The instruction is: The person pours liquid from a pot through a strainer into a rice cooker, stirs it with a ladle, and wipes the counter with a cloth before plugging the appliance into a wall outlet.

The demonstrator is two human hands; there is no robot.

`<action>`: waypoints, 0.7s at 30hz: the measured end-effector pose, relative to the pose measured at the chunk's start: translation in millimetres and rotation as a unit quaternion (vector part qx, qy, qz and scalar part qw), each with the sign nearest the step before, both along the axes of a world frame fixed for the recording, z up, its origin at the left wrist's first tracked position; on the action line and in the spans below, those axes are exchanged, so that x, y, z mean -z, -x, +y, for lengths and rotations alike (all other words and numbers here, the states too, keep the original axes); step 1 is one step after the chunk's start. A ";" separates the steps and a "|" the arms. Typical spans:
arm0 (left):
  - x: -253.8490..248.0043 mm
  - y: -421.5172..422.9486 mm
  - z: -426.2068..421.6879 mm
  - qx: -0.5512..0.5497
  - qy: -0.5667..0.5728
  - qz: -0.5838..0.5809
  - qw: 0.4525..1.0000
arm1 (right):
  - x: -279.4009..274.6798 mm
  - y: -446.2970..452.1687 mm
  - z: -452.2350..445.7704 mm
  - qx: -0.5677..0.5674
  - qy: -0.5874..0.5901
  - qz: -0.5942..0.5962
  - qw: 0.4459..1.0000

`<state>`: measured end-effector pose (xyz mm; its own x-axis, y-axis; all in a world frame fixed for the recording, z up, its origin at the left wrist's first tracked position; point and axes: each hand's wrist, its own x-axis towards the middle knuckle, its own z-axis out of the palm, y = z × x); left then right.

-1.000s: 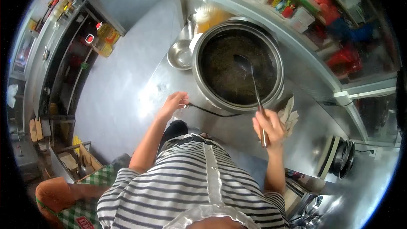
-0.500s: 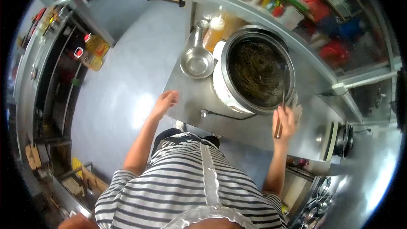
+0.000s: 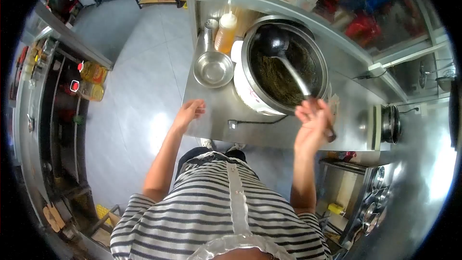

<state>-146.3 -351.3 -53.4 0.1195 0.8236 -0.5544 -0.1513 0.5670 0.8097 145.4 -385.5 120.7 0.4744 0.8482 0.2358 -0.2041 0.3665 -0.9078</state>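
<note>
My right hand (image 3: 312,124) is wrapped round the brown handle of a metal ladle (image 3: 293,74). The ladle's bowl is raised over the far side of a large round pot (image 3: 246,74) with a white body, and dark liquid with small bits (image 3: 276,79) fills it. Beside the table's left edge hovers my left hand (image 3: 190,111), fingers loosely bent and holding nothing. Nearest to it are a steel bowl (image 3: 213,70) and a black power cord with a plug (image 3: 233,124). What the ladle's bowl contains cannot be made out.
A squeeze bottle of amber liquid (image 3: 226,32) and a metal shaker (image 3: 210,31) stand behind the bowl on the steel table (image 3: 211,103). Shelves with bags and jars (image 3: 332,0) line the back. Oil jugs (image 3: 91,81) stand by the left shelving, and pans (image 3: 373,212) are at lower right.
The ladle's bowl has come up out of the dark liquid and now shows above it, toward the far left. My right hand has turned on the handle. My left hand stays near the table edge.
</note>
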 end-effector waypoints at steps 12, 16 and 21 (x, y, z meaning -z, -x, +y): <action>11.4 4.9 -4.3 0.022 0.018 0.024 0.999 | 164.4 87.5 14.2 -0.288 -0.080 -0.649 0.700; 20.0 -12.3 7.4 0.076 0.037 0.041 0.996 | 187.4 91.4 13.4 -0.266 -0.109 -0.687 0.667; 31.8 -33.2 15.8 0.108 0.040 0.065 0.991 | 197.0 84.1 9.7 -0.216 -0.101 -0.688 0.685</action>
<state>-113.1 -335.6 -85.2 0.2115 0.7389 -0.6398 0.0831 0.6386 0.7650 61.3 -375.8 -76.3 -0.5999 0.7235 0.3416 0.6654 0.6882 -0.2892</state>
